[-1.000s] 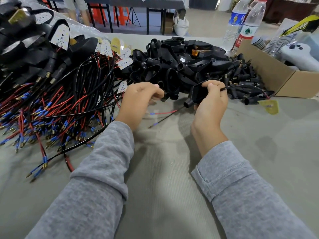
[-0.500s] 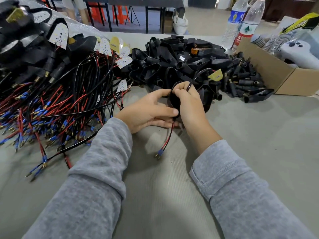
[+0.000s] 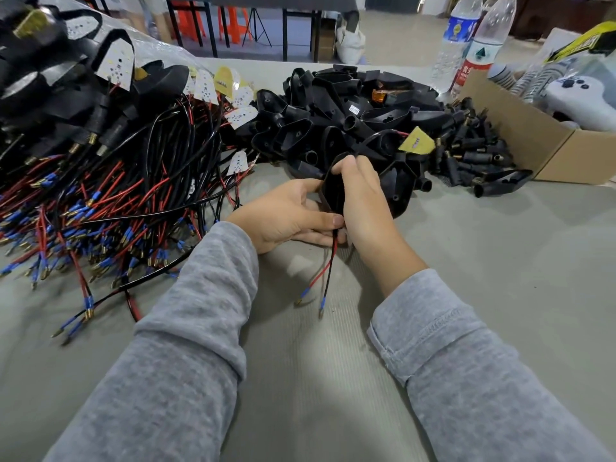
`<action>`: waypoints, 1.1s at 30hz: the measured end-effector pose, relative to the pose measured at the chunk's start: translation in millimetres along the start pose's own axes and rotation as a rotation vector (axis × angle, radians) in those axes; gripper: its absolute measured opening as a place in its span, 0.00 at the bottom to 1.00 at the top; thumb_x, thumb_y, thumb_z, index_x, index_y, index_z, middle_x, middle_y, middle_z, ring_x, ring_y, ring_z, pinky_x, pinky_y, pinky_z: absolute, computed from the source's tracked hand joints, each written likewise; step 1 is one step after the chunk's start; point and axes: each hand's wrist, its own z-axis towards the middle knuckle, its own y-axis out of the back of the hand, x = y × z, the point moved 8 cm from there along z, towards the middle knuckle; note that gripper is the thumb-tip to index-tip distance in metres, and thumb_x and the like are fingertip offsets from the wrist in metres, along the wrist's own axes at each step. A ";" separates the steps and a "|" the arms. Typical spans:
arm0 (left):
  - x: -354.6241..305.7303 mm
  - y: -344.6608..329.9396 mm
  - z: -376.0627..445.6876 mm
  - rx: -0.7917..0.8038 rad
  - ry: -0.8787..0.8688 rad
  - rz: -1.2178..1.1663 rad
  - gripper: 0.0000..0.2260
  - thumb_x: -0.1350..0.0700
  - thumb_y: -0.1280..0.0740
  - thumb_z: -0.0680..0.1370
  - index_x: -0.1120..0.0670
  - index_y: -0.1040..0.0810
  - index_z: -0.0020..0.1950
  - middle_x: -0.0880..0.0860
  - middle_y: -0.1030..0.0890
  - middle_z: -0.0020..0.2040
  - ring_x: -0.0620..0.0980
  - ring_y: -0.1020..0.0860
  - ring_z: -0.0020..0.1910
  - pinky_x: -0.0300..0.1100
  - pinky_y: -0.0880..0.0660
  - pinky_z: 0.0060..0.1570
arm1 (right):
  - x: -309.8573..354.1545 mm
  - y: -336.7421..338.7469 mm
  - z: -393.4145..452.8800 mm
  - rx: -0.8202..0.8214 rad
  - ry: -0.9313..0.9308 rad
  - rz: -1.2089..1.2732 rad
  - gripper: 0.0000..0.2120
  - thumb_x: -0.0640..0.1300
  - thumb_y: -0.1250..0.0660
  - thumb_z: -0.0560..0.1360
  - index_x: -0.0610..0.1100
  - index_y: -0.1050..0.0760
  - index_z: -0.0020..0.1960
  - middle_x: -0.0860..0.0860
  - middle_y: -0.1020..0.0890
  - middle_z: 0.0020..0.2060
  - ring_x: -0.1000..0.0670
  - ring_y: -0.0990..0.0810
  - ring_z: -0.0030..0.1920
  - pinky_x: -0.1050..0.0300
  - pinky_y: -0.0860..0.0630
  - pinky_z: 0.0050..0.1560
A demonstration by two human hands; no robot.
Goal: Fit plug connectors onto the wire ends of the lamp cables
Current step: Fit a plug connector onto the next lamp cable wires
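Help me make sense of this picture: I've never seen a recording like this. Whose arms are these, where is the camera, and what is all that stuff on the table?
There is no machine here. A person in grey sleeves works with bare hands, and the single camera sits on their head, looking forward and down.

The right hand holds a black lamp housing upright, and the left hand pinches at its lower end. A red wire and a black wire hang out of the bottom, each ending in a blue sleeve with a brass tip.

On the grey table lie a heap of similar cables to the left, a pile of empty black housings behind the hands, small black plug connectors, a cardboard box and two water bottles.
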 end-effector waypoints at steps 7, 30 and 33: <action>-0.7 -4.8 -1.4 0.041 0.019 0.036 0.22 0.68 0.32 0.76 0.59 0.32 0.68 0.56 0.17 0.42 0.52 0.16 0.42 0.39 0.19 0.41 | 5.9 10.7 -0.4 -0.140 0.066 -0.005 0.08 0.46 0.41 0.82 0.46 0.28 0.46 0.47 0.28 0.56 0.57 0.28 0.51 0.64 0.31 0.53; -10.9 4.2 -3.3 -0.126 -0.050 -0.011 0.17 0.59 0.32 0.71 0.56 0.29 0.59 0.49 0.18 0.33 0.48 0.20 0.29 0.38 0.22 0.30 | 12.2 -4.6 -5.5 0.141 0.080 -0.053 0.20 0.36 0.35 0.75 0.45 0.34 0.26 0.55 0.33 0.22 0.56 0.33 0.24 0.62 0.36 0.25; -11.1 10.3 -3.2 -0.191 -0.086 -0.002 0.15 0.66 0.34 0.76 0.56 0.30 0.60 0.48 0.19 0.33 0.45 0.21 0.27 0.36 0.23 0.28 | 12.5 -7.2 -6.6 0.129 0.109 -0.129 0.15 0.40 0.35 0.77 0.47 0.28 0.31 0.51 0.26 0.42 0.51 0.24 0.42 0.53 0.27 0.41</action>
